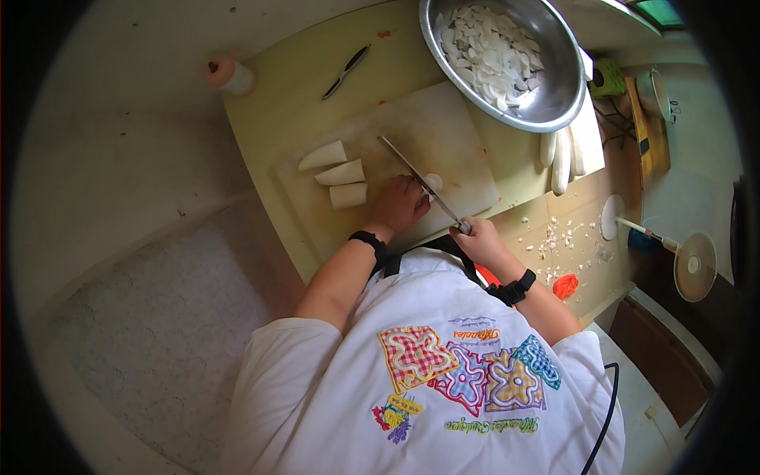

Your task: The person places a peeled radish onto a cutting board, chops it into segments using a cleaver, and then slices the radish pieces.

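My right hand (480, 241) grips the handle of a kitchen knife (413, 169), whose blade points up and to the left over the cutting board (459, 127). My left hand (400, 203) is closed, with curled fingers pressed on a piece of peeled white radish beside the blade; the fingers mostly hide that piece. White radish slices (432, 183) lie on the blade's other side. Left of my left hand, three cut radish chunks (339, 172) rest on the board.
Several thin white slices (495, 59) fill part of a large metal bowl (546, 107) at the back right. Whole peeled radishes (561, 162) lie at the table's right edge. A peeler or small knife (346, 72) and a pink-capped bottle (230, 75) are at the back left. White scraps (562, 237) litter the floor.
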Tool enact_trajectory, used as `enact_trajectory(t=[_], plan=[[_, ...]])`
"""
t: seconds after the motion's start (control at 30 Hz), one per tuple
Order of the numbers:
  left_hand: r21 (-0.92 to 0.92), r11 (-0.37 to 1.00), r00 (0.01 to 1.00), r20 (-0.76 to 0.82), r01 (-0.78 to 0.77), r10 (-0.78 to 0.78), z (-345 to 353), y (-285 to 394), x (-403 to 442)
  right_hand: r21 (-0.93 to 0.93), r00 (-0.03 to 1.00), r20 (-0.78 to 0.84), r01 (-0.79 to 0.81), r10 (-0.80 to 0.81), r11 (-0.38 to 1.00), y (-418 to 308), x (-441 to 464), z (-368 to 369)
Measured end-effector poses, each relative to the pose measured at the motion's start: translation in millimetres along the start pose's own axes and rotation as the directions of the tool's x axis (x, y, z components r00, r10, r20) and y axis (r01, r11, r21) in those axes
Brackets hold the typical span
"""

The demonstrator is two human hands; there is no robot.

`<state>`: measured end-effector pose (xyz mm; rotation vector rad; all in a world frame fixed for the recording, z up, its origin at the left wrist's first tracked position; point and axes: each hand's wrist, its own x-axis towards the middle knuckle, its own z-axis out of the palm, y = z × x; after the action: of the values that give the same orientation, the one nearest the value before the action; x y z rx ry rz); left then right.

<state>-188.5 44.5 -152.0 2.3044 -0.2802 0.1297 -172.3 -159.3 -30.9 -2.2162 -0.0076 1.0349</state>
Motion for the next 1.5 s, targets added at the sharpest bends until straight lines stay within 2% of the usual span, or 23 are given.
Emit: enact_trajectory(t=[0.17,0.37,0.53,0.63,0.77,0.83,0.97,1.23,1.33,1.47,1.5], plan=[[0.013,1.0,1.0,0.003,0.001,-0.001,3.5,-1.8,-1.7,-0.045,1.0,0.0,-0.006,0.006,0.999,-2.1,0.4,2.2],[-0.023,0.999,0.998,0.049,0.029,-0.028,-0.8,0.0,-0.1,-0.023,0.994,0.058,-0.088,0.089,0.996,-16.2,-1.2,-1.5],[-0.017,1.0,0.999,-0.041,-0.023,0.022,-2.8,2.0,2.1,-0.039,0.994,0.064,-0.09,0.092,0.995,-18.0,1.9,-2.7],[-0.027,1.0,1.0,-0.026,-0.011,0.01,-3.1,1.3,2.8,-0.092,0.993,0.067,-0.093,0.099,0.991,-8.1,8.0,0.5],[-0.028,1.0,1.0,-0.008,0.004,-0.004,1.9,-1.1,-0.6,-0.072,0.993,0.088,-0.071,0.077,0.995,3.6,23.2,5.8],[-0.024,1.0,0.998,-0.054,-0.013,0.011,2.6,-2.0,0.6,-0.154,0.982,0.11,-0.134,0.152,0.979,3.1,28.5,6.1],[-0.021,1.0,0.999,-0.035,-0.009,0.008,4.3,-0.9,0.5,-0.142,0.981,0.088,-0.159,0.172,0.977,12.9,28.9,12.1],[0.016,0.999,0.999,0.038,0.029,-0.03,1.4,3.0,0.8,-0.14,0.984,0.09,-0.143,0.156,0.98,4.8,25.6,7.1],[-0.039,0.999,0.999,-0.048,-0.006,0.004,4.4,0.9,1.4,-0.09,0.995,0.052,-0.076,0.081,0.993,-0.8,20.9,2.3],[-0.047,0.999,0.997,-0.071,-0.013,0.009,3.5,-0.9,-0.6,-0.052,0.998,0.033,-0.053,0.055,0.997,2.7,18.6,-0.6],[-0.053,0.999,0.999,-0.037,-0.009,0.007,1.5,-1.5,-1.2,-0.037,0.999,0.007,-0.031,0.031,0.999,3.1,15.8,0.1]])
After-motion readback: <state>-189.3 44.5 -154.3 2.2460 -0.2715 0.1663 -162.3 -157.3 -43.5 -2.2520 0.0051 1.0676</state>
